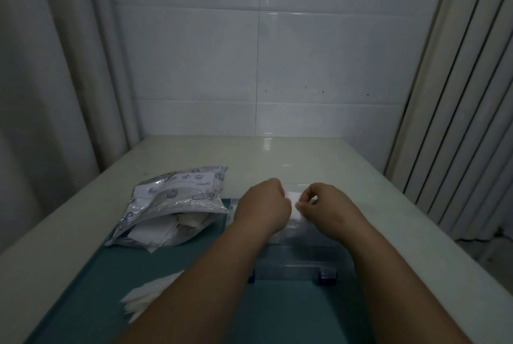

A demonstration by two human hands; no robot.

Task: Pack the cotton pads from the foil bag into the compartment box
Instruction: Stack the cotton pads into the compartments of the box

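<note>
Loose pads point(151, 295): a small white heap at the near left of the mat, partly hidden behind the left forearm.
Mat point(194, 271): teal, lying on the worktop under the pads, the box and the near end of the bag.
Compartment box point(297, 263): clear plastic, on the mat right of centre, beneath both wrists. I cannot make out its dividers in this dim light.
Left hand point(263, 205): poised over the far part of the box, back turned up, fingers point(279, 191) curled in tight on the left edge of a white pad.
Right hand point(330, 210): opposite it and close by, fingers point(304, 206) narrowed to a pinch on the same pad's right edge.
Held pad point(294, 200): a white cotton square stretched between the two hands, above the box's far end.
Foil bag point(177, 205): silvery with blue printed drawings, lying on its side left of the box, its mouth gaping toward me with more white pads showing inside.
Worktop point(305, 160): pale and glossy, running back to the wall.
Wall point(305, 66): large white tiles with a lamp's glint high up.
Sides: a grey curtain point(55, 66) on the left, a ribbed panel point(466, 94) on the right.
</note>
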